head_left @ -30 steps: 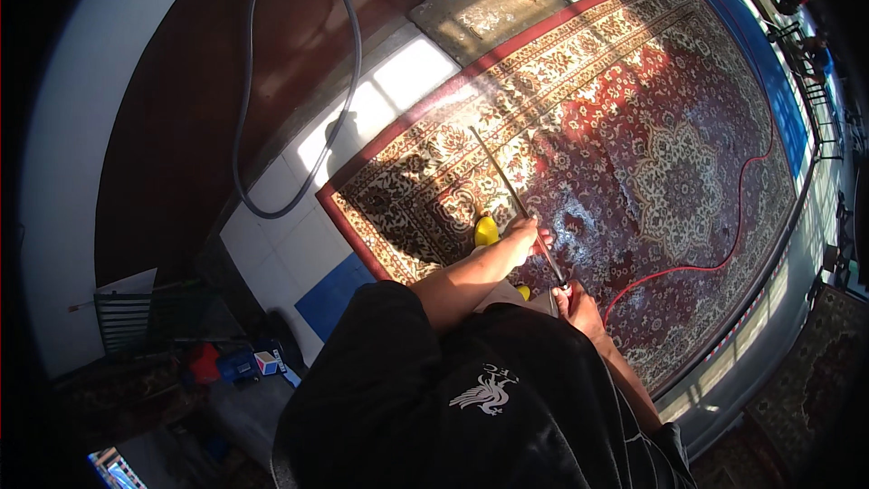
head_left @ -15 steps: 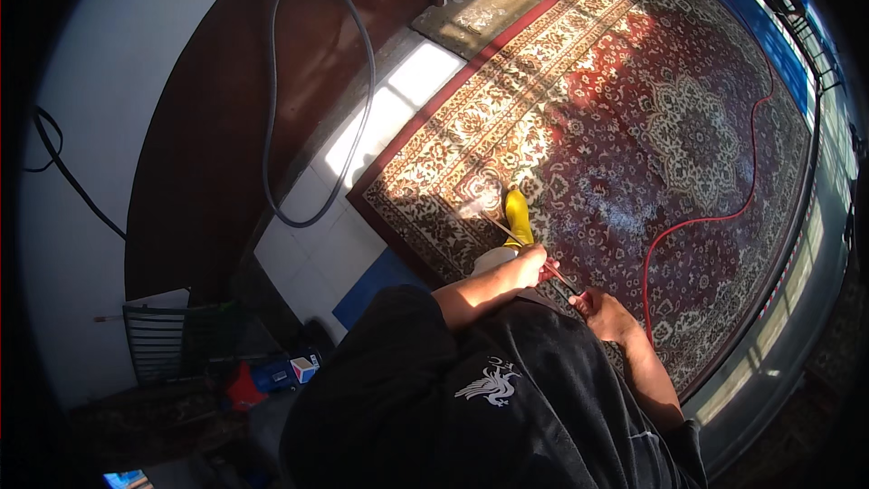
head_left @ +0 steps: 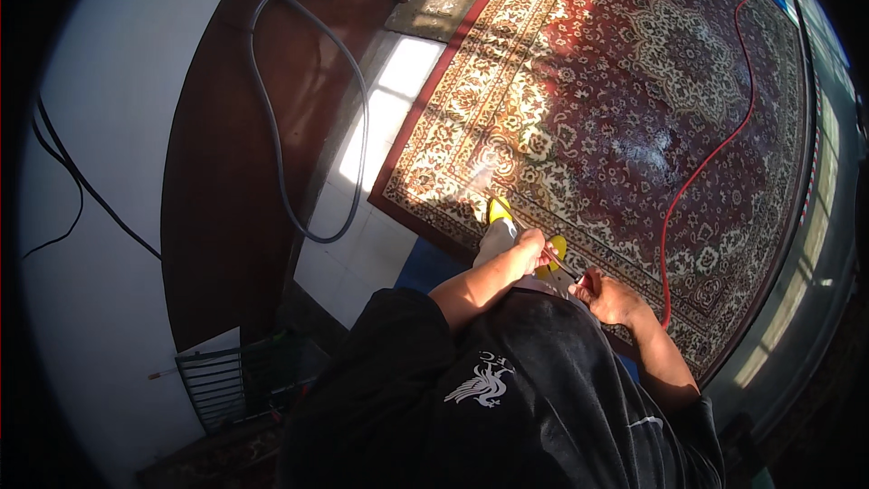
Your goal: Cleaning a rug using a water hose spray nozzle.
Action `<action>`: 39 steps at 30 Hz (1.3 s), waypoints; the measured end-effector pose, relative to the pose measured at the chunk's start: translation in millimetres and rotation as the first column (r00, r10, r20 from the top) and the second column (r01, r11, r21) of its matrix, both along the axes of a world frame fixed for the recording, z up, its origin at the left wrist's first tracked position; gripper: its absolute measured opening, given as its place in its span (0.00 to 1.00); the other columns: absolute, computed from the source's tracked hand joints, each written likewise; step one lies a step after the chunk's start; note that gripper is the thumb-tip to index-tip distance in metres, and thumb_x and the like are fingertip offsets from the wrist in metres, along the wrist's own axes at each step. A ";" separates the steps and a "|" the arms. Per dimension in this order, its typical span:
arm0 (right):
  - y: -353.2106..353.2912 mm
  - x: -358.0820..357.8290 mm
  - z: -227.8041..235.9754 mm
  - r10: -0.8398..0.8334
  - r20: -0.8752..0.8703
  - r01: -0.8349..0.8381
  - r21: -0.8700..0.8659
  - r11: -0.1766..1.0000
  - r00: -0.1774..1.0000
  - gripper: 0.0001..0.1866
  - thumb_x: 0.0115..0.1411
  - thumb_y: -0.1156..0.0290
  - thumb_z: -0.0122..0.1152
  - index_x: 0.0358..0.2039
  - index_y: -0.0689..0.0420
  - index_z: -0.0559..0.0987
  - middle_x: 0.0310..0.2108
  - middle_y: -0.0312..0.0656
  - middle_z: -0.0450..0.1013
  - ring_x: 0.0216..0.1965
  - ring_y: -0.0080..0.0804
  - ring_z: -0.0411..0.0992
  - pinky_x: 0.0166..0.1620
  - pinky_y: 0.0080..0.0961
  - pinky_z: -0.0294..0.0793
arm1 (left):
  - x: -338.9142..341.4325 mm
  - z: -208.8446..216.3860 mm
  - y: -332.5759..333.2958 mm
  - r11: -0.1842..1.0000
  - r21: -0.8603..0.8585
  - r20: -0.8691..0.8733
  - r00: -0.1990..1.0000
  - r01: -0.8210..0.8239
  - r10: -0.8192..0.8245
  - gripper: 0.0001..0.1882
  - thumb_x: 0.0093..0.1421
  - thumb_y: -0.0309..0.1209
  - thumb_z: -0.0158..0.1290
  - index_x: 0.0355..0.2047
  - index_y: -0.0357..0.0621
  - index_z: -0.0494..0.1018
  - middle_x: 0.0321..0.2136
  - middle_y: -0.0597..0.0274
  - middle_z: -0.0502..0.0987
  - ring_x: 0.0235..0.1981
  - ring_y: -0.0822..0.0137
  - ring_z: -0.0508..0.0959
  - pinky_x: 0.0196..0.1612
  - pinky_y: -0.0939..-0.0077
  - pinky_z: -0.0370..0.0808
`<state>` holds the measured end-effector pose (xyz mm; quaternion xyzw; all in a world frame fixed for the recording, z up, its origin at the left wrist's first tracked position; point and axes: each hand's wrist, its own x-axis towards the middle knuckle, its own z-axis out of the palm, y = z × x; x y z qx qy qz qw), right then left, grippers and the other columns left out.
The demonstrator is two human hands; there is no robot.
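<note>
A thin spray wand [head_left: 563, 266] runs slantwise between my two hands. My left hand [head_left: 532, 254] is closed round its forward part. My right hand [head_left: 605, 296] grips the rear end, where the fingers partly hide the handle. Pale mist [head_left: 478, 178] hangs near the wand's front end, over the border of a large red and cream patterned carpet [head_left: 588, 140]. Under my hands are two yellow boots, one [head_left: 499, 210] near the carpet's border and the other [head_left: 558, 248] just behind my left hand. A whitish wet-looking patch [head_left: 644, 149] lies farther out on the carpet.
A red hose [head_left: 701, 167] snakes over the carpet's right side. At the left, a grey hose [head_left: 364, 109] with a yellow-tipped end loops over the dark red wall. White tiles [head_left: 339, 235] border the carpet. A slatted green crate [head_left: 213, 389] stands at the lower left.
My view has shifted, so the carpet sits farther left and higher. A second yellow boot has come into sight beside my left hand. Both hands keep their hold on the wand.
</note>
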<state>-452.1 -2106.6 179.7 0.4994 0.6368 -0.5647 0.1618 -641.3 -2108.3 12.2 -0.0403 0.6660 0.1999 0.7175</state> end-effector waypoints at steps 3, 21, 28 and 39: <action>-6.1 4.3 19.6 -0.004 -0.001 0.004 -0.061 0.998 1.000 0.24 0.61 0.52 0.46 0.46 0.60 0.67 0.39 0.51 0.73 0.45 0.45 0.70 0.47 0.34 0.67 | 0.9 10.2 -5.2 0.996 -0.082 0.065 0.998 0.029 -0.024 0.13 0.64 0.40 0.28 0.37 0.49 0.61 0.21 0.67 0.72 0.21 0.69 0.76 0.21 0.75 0.72; 0.3 -283.6 -7.6 -0.054 0.078 0.039 0.184 0.982 0.996 0.20 0.60 0.52 0.44 0.44 0.52 0.70 0.34 0.53 0.74 0.41 0.51 0.71 0.45 0.42 0.68 | -283.3 -24.0 21.5 0.999 0.024 0.066 0.997 -0.032 0.031 0.12 0.65 0.38 0.32 0.33 0.46 0.62 0.21 0.66 0.70 0.22 0.67 0.75 0.28 0.71 0.75; -8.6 -347.5 -45.4 0.118 0.175 -0.154 0.205 0.967 0.977 0.26 0.59 0.47 0.40 0.41 0.58 0.71 0.35 0.57 0.73 0.40 0.54 0.71 0.45 0.42 0.69 | -366.9 -45.1 3.2 0.993 0.109 -0.068 0.997 0.042 -0.035 0.13 0.64 0.36 0.32 0.36 0.44 0.64 0.24 0.61 0.72 0.24 0.66 0.76 0.28 0.70 0.76; -70.8 -207.6 -46.3 -0.234 0.183 0.171 0.304 0.937 0.955 0.18 0.58 0.53 0.50 0.34 0.56 0.74 0.27 0.51 0.74 0.34 0.52 0.72 0.37 0.40 0.70 | -438.3 -80.3 -76.6 0.704 -0.019 -0.215 0.685 0.710 -0.697 0.21 0.61 0.32 0.42 0.55 0.44 0.61 0.28 0.53 0.78 0.21 0.64 0.78 0.21 0.70 0.76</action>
